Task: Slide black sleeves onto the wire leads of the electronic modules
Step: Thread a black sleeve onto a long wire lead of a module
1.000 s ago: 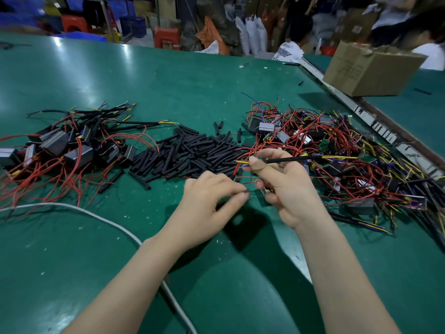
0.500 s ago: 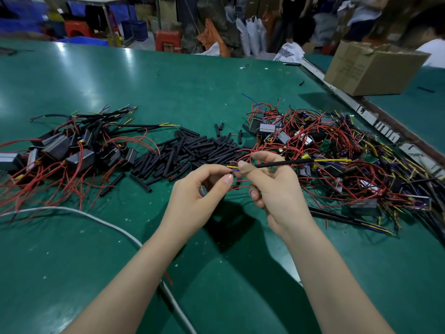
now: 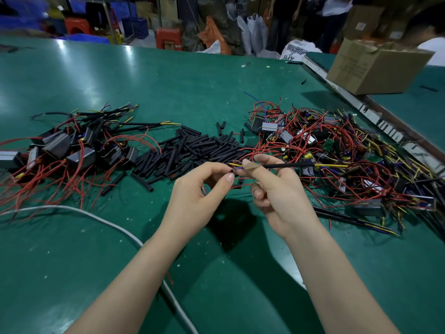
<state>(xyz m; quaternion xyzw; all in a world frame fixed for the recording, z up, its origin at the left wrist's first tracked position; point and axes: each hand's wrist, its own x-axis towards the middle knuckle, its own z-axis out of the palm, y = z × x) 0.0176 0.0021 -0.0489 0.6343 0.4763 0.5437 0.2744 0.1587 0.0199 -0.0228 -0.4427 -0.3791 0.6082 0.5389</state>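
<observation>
My right hand (image 3: pixel 272 189) pinches a black sleeve (image 3: pixel 286 165) threaded on yellow and blue wire leads (image 3: pixel 333 166) that run right into a tangled pile of modules (image 3: pixel 337 155). My left hand (image 3: pixel 197 191) pinches the bare lead ends (image 3: pixel 235 165) sticking out of the sleeve's left end. Behind the hands lies a heap of loose black sleeves (image 3: pixel 192 150). A second pile of modules with sleeved leads (image 3: pixel 72 145) sits at the left.
The green table (image 3: pixel 168 80) carries a white cable (image 3: pixel 101 220) curving past my left forearm. A cardboard box (image 3: pixel 375 66) stands at the back right beside a metal rail (image 3: pixel 375 114). People, stools and bags stand beyond the far edge.
My left hand rose from below the right hand to the sleeve's left end and took hold of the lead tips. The right hand kept its grip on the sleeve.
</observation>
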